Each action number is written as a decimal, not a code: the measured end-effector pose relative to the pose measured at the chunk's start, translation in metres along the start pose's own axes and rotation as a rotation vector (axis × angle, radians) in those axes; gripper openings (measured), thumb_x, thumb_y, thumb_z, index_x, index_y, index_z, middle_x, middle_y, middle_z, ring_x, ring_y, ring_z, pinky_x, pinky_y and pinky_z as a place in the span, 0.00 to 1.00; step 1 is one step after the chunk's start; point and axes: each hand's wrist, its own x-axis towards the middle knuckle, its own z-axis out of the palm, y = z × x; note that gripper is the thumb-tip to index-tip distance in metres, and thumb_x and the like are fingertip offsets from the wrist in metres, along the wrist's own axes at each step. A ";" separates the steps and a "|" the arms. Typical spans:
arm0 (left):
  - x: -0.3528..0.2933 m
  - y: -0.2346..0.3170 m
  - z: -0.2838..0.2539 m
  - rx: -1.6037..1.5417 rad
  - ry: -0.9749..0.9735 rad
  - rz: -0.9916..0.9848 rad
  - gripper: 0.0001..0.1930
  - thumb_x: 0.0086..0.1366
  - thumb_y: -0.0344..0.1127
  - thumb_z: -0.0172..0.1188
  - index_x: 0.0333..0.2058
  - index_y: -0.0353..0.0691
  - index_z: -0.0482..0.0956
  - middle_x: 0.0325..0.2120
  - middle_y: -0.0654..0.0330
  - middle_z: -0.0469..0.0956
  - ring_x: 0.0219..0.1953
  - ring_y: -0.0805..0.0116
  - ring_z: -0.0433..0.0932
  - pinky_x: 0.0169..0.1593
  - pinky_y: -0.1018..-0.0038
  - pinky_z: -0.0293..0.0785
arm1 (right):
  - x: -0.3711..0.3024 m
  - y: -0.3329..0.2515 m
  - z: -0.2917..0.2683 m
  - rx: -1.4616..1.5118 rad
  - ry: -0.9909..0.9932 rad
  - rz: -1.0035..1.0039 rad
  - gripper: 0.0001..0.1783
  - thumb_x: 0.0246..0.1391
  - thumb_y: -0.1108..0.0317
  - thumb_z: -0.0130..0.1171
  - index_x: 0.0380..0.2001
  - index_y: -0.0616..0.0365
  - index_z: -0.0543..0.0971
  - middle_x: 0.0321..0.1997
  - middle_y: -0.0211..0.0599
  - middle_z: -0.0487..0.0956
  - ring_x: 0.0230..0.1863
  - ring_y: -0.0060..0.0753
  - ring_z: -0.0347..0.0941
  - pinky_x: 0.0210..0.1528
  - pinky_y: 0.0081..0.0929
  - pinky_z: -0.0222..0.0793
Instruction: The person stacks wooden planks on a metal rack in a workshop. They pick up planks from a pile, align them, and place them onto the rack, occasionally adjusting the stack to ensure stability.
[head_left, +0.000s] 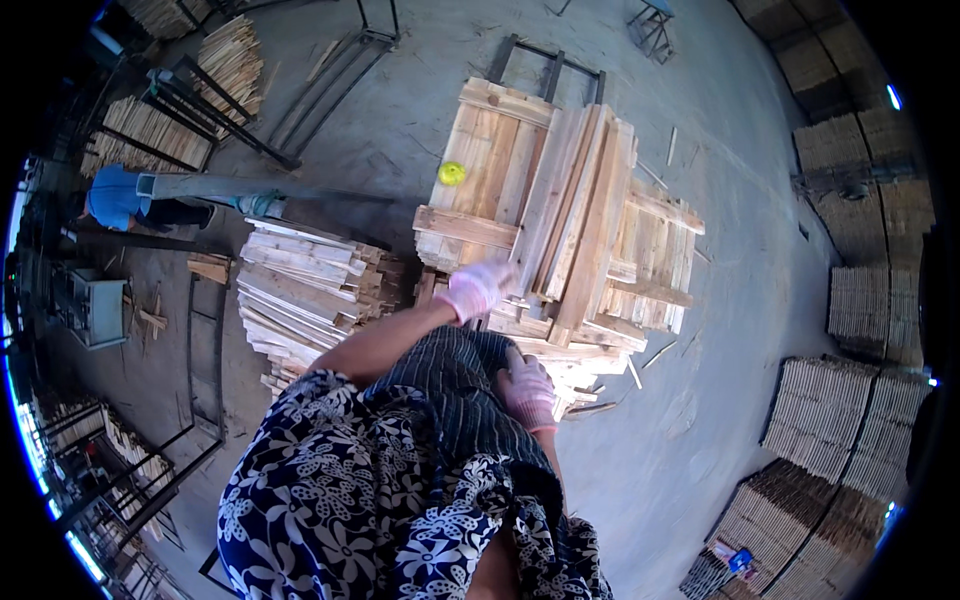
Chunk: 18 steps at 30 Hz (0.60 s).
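Note:
My left hand (482, 289), in a pale pink-and-white glove, reaches to the near ends of the loose boards (575, 210). Motion smears its fingers, so I cannot tell whether they grip wood. My right hand (527, 391), gloved alike, hangs low beside my dark striped apron (450, 370). Its fingers are apart, with nothing visible in them. Those boards lie lengthwise, side by side, on top of a wooden panel (480, 155) with crosspieces. A yellow-green round object (451, 174), perhaps a tape measure, rests on the panel's left part.
More planked panels (655, 255) stack to the right. On my left stands a pile of short boards (300, 290). A metal frame (555, 70) shows beyond the panels. Tall wood stacks (815, 415) line the right side. A person in blue (115, 197) bends at the far left.

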 end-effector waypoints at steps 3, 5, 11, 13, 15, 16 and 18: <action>0.044 -0.036 -0.042 0.120 0.171 -0.155 0.14 0.65 0.38 0.55 0.49 0.44 0.77 0.46 0.47 0.78 0.50 0.45 0.77 0.54 0.55 0.75 | -0.010 0.026 0.010 0.361 0.029 -0.069 0.16 0.58 0.67 0.56 0.50 0.52 0.79 0.50 0.46 0.78 0.54 0.51 0.74 0.55 0.39 0.72; 0.069 -0.053 -0.074 0.266 0.232 -0.303 0.17 0.62 0.34 0.56 0.51 0.46 0.76 0.50 0.47 0.75 0.52 0.43 0.76 0.54 0.53 0.74 | -0.025 0.031 0.016 0.243 0.093 -0.196 0.11 0.58 0.71 0.57 0.43 0.53 0.82 0.46 0.42 0.80 0.51 0.49 0.76 0.52 0.37 0.74; 0.123 -0.100 -0.073 0.346 0.239 -0.440 0.27 0.60 0.31 0.57 0.59 0.53 0.72 0.60 0.49 0.65 0.63 0.45 0.65 0.61 0.51 0.69 | -0.045 0.076 0.097 0.663 0.019 0.212 0.14 0.63 0.71 0.61 0.52 0.51 0.82 0.29 0.23 0.79 0.30 0.17 0.72 0.34 0.22 0.70; 0.129 -0.109 -0.073 0.373 0.147 -0.486 0.28 0.61 0.32 0.58 0.62 0.56 0.71 0.64 0.50 0.62 0.67 0.46 0.62 0.64 0.51 0.66 | -0.042 0.057 0.084 0.966 -0.076 0.434 0.31 0.63 0.66 0.65 0.68 0.45 0.69 0.35 0.28 0.80 0.32 0.20 0.73 0.35 0.24 0.72; 0.134 -0.112 -0.067 0.448 0.072 -0.489 0.28 0.61 0.33 0.59 0.62 0.56 0.72 0.64 0.50 0.62 0.67 0.45 0.62 0.63 0.51 0.67 | -0.033 0.062 0.085 0.515 -0.057 0.382 0.35 0.60 0.59 0.68 0.69 0.43 0.68 0.45 0.41 0.84 0.44 0.34 0.81 0.48 0.36 0.76; 0.139 -0.114 -0.066 0.476 0.052 -0.481 0.28 0.61 0.34 0.60 0.61 0.56 0.72 0.63 0.49 0.63 0.66 0.44 0.63 0.63 0.51 0.67 | -0.033 0.064 0.080 0.460 -0.080 0.366 0.35 0.60 0.58 0.67 0.69 0.43 0.68 0.46 0.42 0.84 0.45 0.35 0.81 0.48 0.36 0.77; 0.152 -0.122 -0.064 0.490 0.027 -0.463 0.28 0.60 0.36 0.63 0.61 0.55 0.73 0.62 0.47 0.64 0.65 0.43 0.65 0.62 0.51 0.68 | -0.031 0.079 0.083 0.432 -0.165 0.366 0.34 0.61 0.57 0.66 0.68 0.46 0.69 0.46 0.41 0.84 0.44 0.33 0.81 0.47 0.34 0.76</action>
